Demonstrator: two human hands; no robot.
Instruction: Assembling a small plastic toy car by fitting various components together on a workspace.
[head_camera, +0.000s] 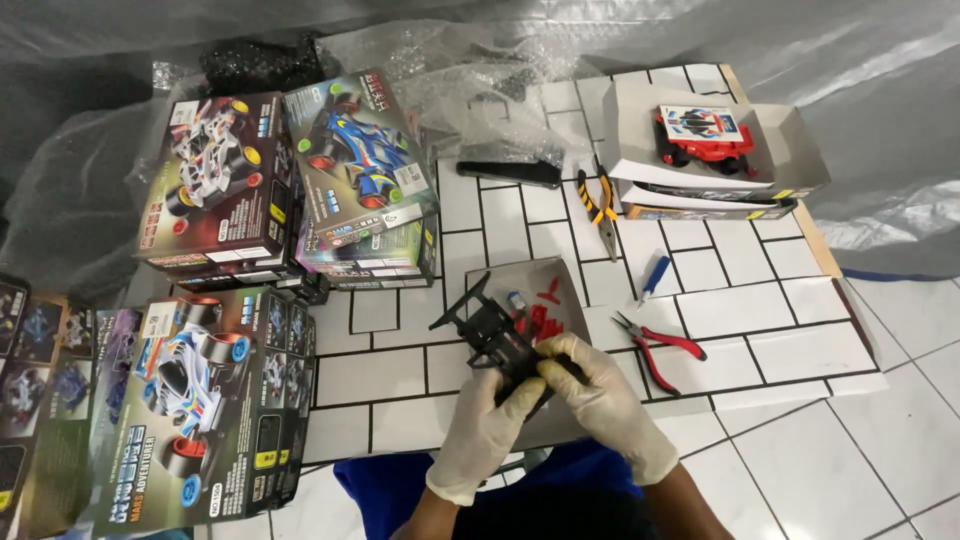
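Both gloved hands hold the black chassis (497, 340) over the grey tray (535, 300) at 6 o'clock on the surface. Left hand (487, 425) clamps it from below; right hand (600, 395) pinches its near end. Best keep it level over the red parts (540, 318), pliers (655, 345) at 3 o'clock.

A low board with a white brick-pattern covering (730, 310) sits on a white tiled floor (850, 450).

On the board lie red-handled cutters (660, 348), yellow-handled pliers (600, 210), a blue-handled screwdriver (654, 278), a black plastic bar (510, 172), a grey sheet (545, 275) with small red parts (540, 318), bubble wrap (470, 90), stacked toy car boxes (362, 180), and an open box (790, 150) holding a red toy car (703, 135).
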